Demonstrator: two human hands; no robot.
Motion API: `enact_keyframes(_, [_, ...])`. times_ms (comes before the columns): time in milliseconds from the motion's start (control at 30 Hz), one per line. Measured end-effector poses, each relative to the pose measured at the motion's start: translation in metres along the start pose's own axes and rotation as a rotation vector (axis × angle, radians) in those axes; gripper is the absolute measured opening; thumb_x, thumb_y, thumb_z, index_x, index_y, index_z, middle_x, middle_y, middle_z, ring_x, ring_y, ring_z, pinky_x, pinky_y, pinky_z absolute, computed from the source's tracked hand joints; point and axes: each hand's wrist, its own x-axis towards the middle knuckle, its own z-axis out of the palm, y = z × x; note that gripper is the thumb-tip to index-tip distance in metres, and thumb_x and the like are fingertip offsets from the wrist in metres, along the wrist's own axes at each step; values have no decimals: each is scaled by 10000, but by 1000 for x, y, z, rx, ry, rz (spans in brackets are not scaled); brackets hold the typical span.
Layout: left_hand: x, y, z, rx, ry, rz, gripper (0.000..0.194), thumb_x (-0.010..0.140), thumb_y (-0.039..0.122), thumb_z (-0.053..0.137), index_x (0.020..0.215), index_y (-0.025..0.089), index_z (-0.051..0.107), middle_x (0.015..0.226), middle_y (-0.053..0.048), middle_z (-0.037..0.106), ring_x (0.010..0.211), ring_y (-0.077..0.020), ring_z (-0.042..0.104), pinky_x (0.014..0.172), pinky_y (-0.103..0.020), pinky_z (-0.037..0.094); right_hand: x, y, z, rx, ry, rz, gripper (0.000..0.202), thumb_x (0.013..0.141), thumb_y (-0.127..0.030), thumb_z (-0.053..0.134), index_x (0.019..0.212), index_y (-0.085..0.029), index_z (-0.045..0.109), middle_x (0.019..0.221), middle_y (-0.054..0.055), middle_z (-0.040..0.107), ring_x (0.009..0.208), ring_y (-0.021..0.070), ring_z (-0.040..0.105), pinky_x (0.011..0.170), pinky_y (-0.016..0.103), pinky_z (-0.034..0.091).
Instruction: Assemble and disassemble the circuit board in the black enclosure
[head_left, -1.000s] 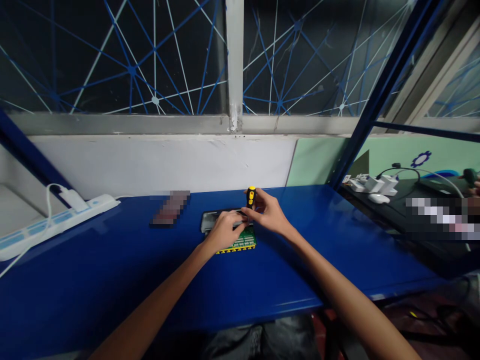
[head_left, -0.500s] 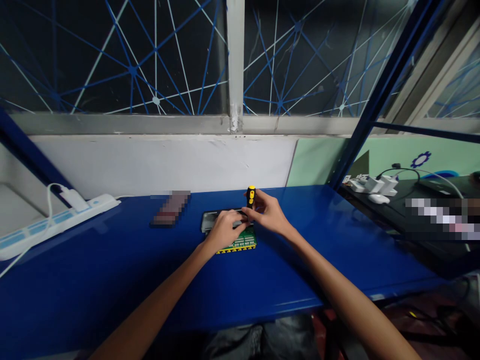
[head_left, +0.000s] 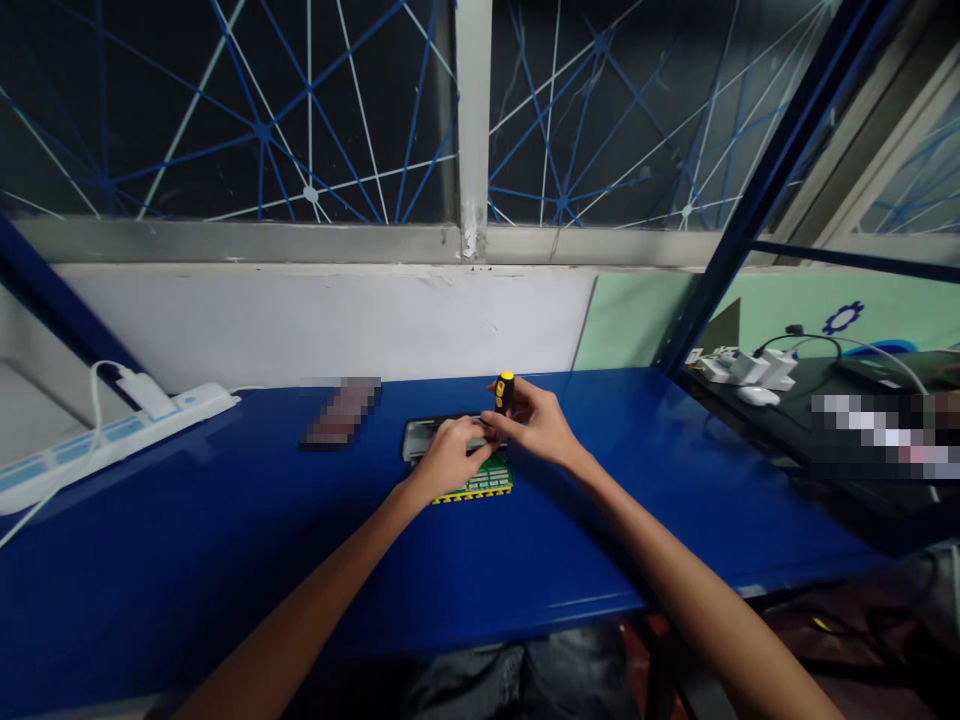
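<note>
A black and yellow screwdriver (head_left: 505,391) stands nearly upright in my right hand (head_left: 541,428), whose fingers are closed round its handle; the tip is hidden behind my fingers. My left hand (head_left: 450,455) lies over a green circuit board (head_left: 491,475) with a yellow toothed front edge. Its fingertips reach the spot below the screwdriver, and whether they pinch something small there is hidden. Behind and left of the board, partly under my left hand, is a dark-framed grey tray-like part (head_left: 417,440).
On the blue table (head_left: 585,570), a blurred-out flat object (head_left: 341,412) lies left of the board. A white power strip (head_left: 172,410) with a plugged-in cable is at the far left. White adapters (head_left: 765,368) and cables sit on a black surface at the right.
The screwdriver's handle leans slightly more to the right in my right hand. My left hand stays over the board. The whole view has shifted very slightly.
</note>
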Motion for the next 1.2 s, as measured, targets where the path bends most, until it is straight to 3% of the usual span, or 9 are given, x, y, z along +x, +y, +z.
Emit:
enact_keyframes(200, [-1, -2, 0, -39, -47, 21, 171, 886, 177, 559, 926, 197, 725, 945, -40, 734, 898, -206, 662, 792, -317, 496, 0, 4, 0, -19, 0, 6, 325, 833, -419, 631, 1065, -195, 599, 697, 7, 576, 571, 130, 479, 560, 293, 397])
enact_keyframes(433, [1, 1, 0, -15, -17, -23, 128, 856, 206, 610, 874, 192, 736, 889, -39, 741, 876, -219, 664, 800, -329, 492, 1, 2, 1, -9, 5, -8, 315, 822, -428, 641, 1028, -193, 607, 696, -4, 556, 569, 120, 458, 551, 282, 388])
enact_keyframes(633, [1, -2, -1, -68, -48, -18, 198, 871, 188, 563, 956, 219, 739, 992, -41, 729, 938, -209, 670, 831, -315, 494, 0, 1, 1, -25, 0, -7, 259, 836, -397, 609, 988, -187, 611, 696, -3, 556, 570, 117, 457, 561, 277, 386])
enact_keyframes(933, [4, 4, -3, -13, -22, -85, 99, 825, 213, 650, 858, 206, 742, 907, -27, 744, 866, -204, 676, 792, -306, 499, 0, -2, 0, -22, 4, -20, 277, 823, -405, 620, 979, -177, 609, 696, 0, 561, 566, 117, 454, 549, 273, 385])
enact_keyframes(1200, [3, -1, -2, -59, -46, -49, 155, 842, 174, 625, 918, 230, 749, 961, -23, 743, 937, -207, 674, 850, -314, 497, 0, -3, 0, -37, 2, 3, 266, 832, -416, 614, 959, -182, 605, 669, -7, 542, 555, 119, 450, 546, 281, 374])
